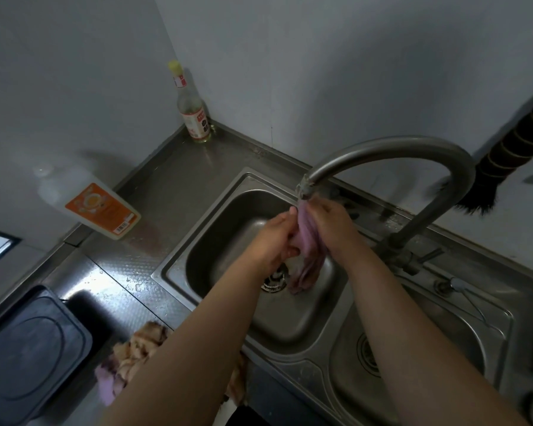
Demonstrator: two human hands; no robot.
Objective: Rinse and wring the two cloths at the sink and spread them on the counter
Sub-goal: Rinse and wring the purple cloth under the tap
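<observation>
- Worktop (pixel 154 195): steel; its near edge is cut off by the frame.
- Sink (pixel 290 315): left basin; the drain is partly hidden behind the hands.
- Tap (pixel 382 149): spout directly over the purple cloth; whether water runs is hard to make out.
- Patterned cloth (pixel 142 342): bunched on the worktop, partly hidden under the left forearm.
- Purple cloth (pixel 308 241): hangs over the basin.
- Left hand (pixel 274 238) and right hand (pixel 333 222): each grip curled round the purple cloth.

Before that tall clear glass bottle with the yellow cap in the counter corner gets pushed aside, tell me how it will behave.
The tall clear glass bottle with the yellow cap looks narrow for its height, so a high push would probably tip it. It seems nearly empty, so likely light. The steel counter looks smooth and may be wet, so a low push should slide it.
</observation>
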